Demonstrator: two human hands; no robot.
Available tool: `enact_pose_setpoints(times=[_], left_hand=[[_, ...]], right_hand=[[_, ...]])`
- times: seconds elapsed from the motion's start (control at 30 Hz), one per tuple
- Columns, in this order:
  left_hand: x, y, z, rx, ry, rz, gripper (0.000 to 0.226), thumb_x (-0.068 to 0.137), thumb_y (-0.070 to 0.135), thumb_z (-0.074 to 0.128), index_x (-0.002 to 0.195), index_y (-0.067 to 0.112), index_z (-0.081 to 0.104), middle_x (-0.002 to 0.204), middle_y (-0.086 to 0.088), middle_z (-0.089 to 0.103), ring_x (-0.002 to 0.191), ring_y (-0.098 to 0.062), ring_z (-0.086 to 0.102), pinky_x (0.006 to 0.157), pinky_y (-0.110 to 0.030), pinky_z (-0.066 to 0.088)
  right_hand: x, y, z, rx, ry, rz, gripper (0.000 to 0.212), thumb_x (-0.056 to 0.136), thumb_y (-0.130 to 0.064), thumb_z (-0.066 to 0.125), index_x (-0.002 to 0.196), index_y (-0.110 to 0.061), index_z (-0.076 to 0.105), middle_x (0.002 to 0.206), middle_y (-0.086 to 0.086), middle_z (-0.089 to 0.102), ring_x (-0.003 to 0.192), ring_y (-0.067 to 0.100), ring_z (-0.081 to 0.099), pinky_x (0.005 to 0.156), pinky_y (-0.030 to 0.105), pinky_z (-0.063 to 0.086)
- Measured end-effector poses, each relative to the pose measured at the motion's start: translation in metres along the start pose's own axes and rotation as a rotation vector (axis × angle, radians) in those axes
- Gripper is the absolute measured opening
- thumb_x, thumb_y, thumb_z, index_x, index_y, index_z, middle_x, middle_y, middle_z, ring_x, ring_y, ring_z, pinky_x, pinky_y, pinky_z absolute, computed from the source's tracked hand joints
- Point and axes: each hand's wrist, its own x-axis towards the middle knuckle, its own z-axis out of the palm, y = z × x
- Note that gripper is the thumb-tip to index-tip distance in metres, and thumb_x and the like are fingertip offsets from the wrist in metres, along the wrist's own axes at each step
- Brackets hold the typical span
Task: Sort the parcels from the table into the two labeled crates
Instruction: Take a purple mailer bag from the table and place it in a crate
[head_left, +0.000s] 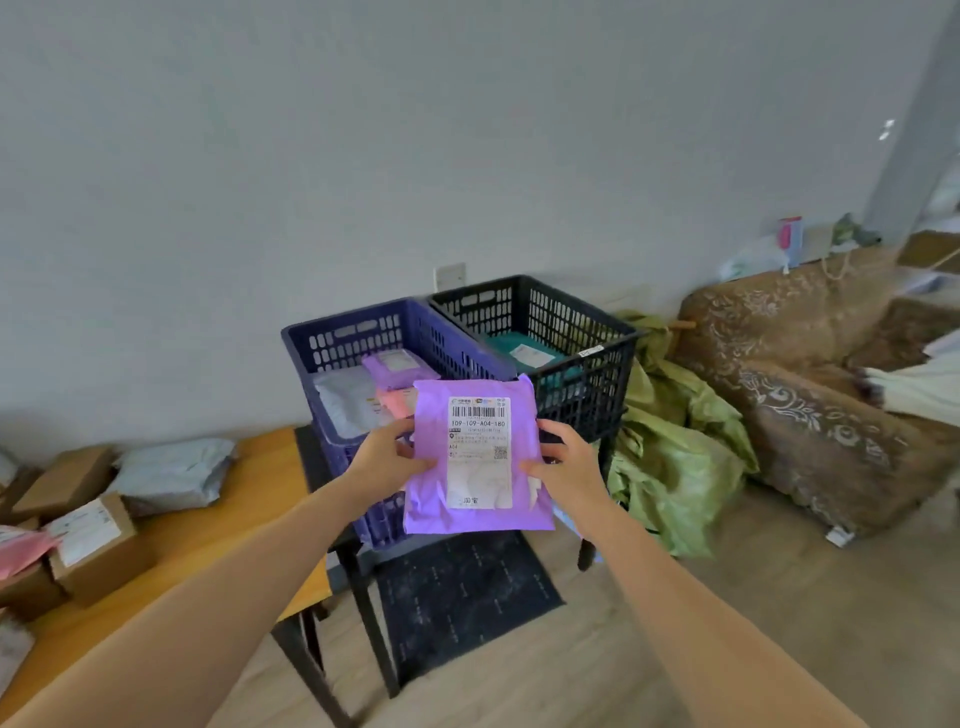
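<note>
Two hands: left hand (387, 458) and right hand (565, 465) grip purple plastic mailer parcel (434, 512) by its sides.
Long axis: upright, white label (479, 452) facing camera.

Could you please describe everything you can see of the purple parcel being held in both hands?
The purple parcel is a flat, slightly wrinkled plastic mailer bag. A white label with a barcode and QR square covers its front. It is held upright, facing the camera, before the blue crate and black crate. The left hand grips its left edge, the right hand its right edge.
</note>
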Motion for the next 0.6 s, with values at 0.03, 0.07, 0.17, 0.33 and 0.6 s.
enact_pose_setpoints(times=[0.03, 0.07, 0.17, 0.33, 0.6], left_hand=[[0.007, 0.006, 0.01, 0.024, -0.024, 0.015, 0.051, 0.084, 0.002, 0.069, 0.131, 0.015, 0.055, 0.096, -0.015, 0.069, 0.08, -0.023, 0.063, 0.076, -0.035, 0.054], [0.014, 0.012, 0.019, 0.049, -0.052, 0.028, 0.05, 0.083, 0.003, 0.068, 0.13, 0.015, 0.055, 0.097, -0.018, 0.07, 0.078, -0.023, 0.062, 0.074, -0.035, 0.054], [0.041, 0.023, 0.042, 0.083, -0.127, 0.062, 0.049, 0.082, 0.001, 0.069, 0.128, 0.011, 0.056, 0.099, -0.022, 0.07, 0.076, -0.023, 0.061, 0.075, -0.04, 0.056], [0.092, 0.035, 0.07, 0.045, -0.158, 0.07, 0.047, 0.082, 0.004, 0.072, 0.125, 0.012, 0.057, 0.092, -0.008, 0.072, 0.074, -0.018, 0.066, 0.072, -0.032, 0.058], [0.195, 0.054, 0.101, -0.101, -0.156, 0.032, 0.048, 0.081, 0.003, 0.073, 0.125, 0.012, 0.056, 0.096, -0.011, 0.07, 0.084, -0.024, 0.069, 0.073, -0.035, 0.06]], right_hand=[[0.004, 0.004, -0.011, -0.005, 0.025, 0.004, 0.056, 0.079, 0.009, 0.065, 0.13, -0.011, 0.052, 0.105, 0.006, 0.063, 0.09, 0.012, 0.061, 0.06, 0.016, 0.05], [0.008, 0.009, -0.021, -0.011, 0.047, 0.007, 0.056, 0.079, 0.009, 0.065, 0.13, -0.01, 0.052, 0.103, 0.005, 0.062, 0.087, 0.007, 0.06, 0.053, 0.01, 0.046], [0.026, 0.019, -0.046, -0.025, 0.092, 0.029, 0.056, 0.079, 0.008, 0.065, 0.13, -0.01, 0.052, 0.1, 0.002, 0.061, 0.084, 0.0, 0.057, 0.049, 0.007, 0.042], [0.07, 0.025, -0.075, -0.059, 0.145, 0.047, 0.055, 0.08, 0.008, 0.065, 0.13, -0.009, 0.052, 0.102, 0.005, 0.062, 0.081, 0.005, 0.058, 0.05, 0.01, 0.044], [0.177, 0.011, -0.113, -0.133, 0.112, 0.042, 0.058, 0.08, 0.007, 0.066, 0.134, -0.008, 0.049, 0.113, 0.009, 0.061, 0.1, 0.02, 0.059, 0.067, 0.024, 0.047]])
